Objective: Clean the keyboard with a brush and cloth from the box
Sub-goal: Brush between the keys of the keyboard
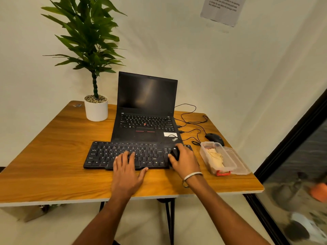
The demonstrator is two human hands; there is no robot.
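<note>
A black external keyboard [109, 154] lies on the wooden table in front of the laptop. My left hand [126, 171] rests flat on the keyboard's lower middle keys, fingers spread, holding nothing. My right hand [184, 160] is over the keyboard's right end, shut on a black brush [174, 152] whose dark body shows between thumb and fingers. To the right stands a clear plastic box [205, 152] with its lid off; a beige cloth [215, 157] lies inside it.
An open black laptop [146, 106] stands behind the keyboard. A potted plant [96, 110] is at the back left. A black mouse [214, 138] and its cables lie at the back right. The box lid [238, 165] lies beside the box, near the table's right edge.
</note>
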